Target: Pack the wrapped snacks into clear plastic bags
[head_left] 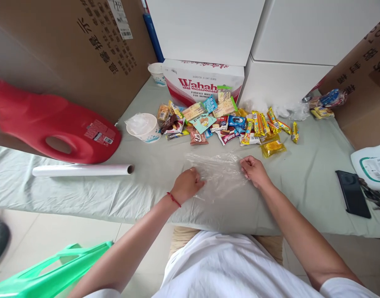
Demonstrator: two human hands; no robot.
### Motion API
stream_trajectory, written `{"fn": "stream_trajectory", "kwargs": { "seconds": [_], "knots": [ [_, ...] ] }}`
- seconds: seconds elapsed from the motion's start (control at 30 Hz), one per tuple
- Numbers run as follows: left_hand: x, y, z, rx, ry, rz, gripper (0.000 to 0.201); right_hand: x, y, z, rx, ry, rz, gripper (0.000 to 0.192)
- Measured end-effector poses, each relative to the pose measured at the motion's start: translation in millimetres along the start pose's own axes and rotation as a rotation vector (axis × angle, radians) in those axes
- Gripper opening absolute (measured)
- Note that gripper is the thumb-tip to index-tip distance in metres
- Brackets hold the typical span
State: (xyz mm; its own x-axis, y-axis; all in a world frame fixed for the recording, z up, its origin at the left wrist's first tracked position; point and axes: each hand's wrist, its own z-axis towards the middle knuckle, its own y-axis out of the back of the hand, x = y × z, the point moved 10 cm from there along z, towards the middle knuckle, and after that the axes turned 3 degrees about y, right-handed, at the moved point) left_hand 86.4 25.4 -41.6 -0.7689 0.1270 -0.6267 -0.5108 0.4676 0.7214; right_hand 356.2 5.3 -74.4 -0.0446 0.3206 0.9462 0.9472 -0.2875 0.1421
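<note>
In the head view, the left hand (pixel 186 185) and right hand (pixel 254 169) each have fingers closed on opposite sides of clear plastic film (pixel 222 176), midway along the tabletop's (pixel 301 194) front edge; whether it is bag or sheet, I cannot tell. It is spread out but appears to enclose nothing so far, while wrapped snacks (pixel 202 123) lie loose behind it, toward the back edge.

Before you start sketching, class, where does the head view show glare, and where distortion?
Head view: bright glints streak the clear plastic, and the tablecloth shines along its creases at left. Head view again: the red jug, left, looks stretched, probably by a wide lens.
</note>
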Motion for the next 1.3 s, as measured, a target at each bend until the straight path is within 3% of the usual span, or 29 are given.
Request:
{"fn": "stream_trajectory", "kwargs": {
  "seconds": [0.13, 0.27, 0.37, 0.43, 0.5, 0.57, 0.67, 0.77, 0.83, 0.93, 1.0, 1.07, 1.13, 1.2, 1.23, 1.3],
  "knots": [
    [-4, -12.3, -32, 0.055, -0.033, 0.028, 0.035, 7, 11, 7, 0.007, 0.037, -0.041, 0.032],
    [10, -20.5, -75, 0.111, 0.010, 0.096, 0.026, 12, 26, 4, -0.006, 0.129, -0.179, 0.028],
    [10, -4.5, -99, 0.135, 0.047, 0.079, 0.018, 16, 31, -6, -0.016, 0.222, -0.284, 0.029],
    [-5, 20.7, -103, 0.046, 0.052, 0.053, 0.022, 20, 29, -14, -0.033, 0.286, -0.330, 0.031],
    [-31, 47.7, -98, -0.137, 0.016, 0.021, 0.026, 28, 21, -22, -0.035, 0.356, -0.372, 0.032],
    [-58, 61.1, -86, -0.335, -0.045, -0.016, 0.028, 37, 9, -28, -0.027, 0.421, -0.420, 0.031],
    [-78, 38.1, -54, -0.462, -0.134, 0.041, 0.025, 49, 2, -36, -0.071, 0.506, -0.500, 0.030],
    [-62, -10.1, -18, -0.386, -0.106, 0.258, 0.031, 48, 25, -36, -0.226, 0.514, -0.557, 0.030],
    [-48, -29.5, -7, -0.362, -0.092, 0.357, 0.044, 39, 48, -32, -0.289, 0.442, -0.601, 0.029],
    [-38, -38.8, -7, -0.359, -0.080, 0.435, 0.054, 39, 70, -32, -0.353, 0.406, -0.713, 0.024],
    [-39, -40.3, -8, -0.341, -0.075, 0.460, 0.056, 59, 62, -44, -0.388, 0.543, -0.785, 0.022],
    [-42, -40.3, -7, -0.323, -0.074, 0.472, 0.057, 81, 24, -57, -0.260, 0.762, -0.842, 0.023],
    [-44, -38.3, -5, -0.312, -0.076, 0.476, 0.057, 84, -31, -66, 0.054, 0.940, -0.922, 0.028],
    [-40, -34.8, -3, -0.298, -0.077, 0.479, 0.057, 69, -68, -65, 0.338, 1.003, -1.040, 0.038],
    [-37, -32.3, -2, -0.293, -0.075, 0.483, 0.056, 59, -73, -58, 0.412, 0.991, -1.100, 0.044],
    [-29, -26.7, -1, -0.291, -0.072, 0.495, 0.056, 46, -62, -36, 0.405, 0.917, -1.188, 0.052]
  ]
}}
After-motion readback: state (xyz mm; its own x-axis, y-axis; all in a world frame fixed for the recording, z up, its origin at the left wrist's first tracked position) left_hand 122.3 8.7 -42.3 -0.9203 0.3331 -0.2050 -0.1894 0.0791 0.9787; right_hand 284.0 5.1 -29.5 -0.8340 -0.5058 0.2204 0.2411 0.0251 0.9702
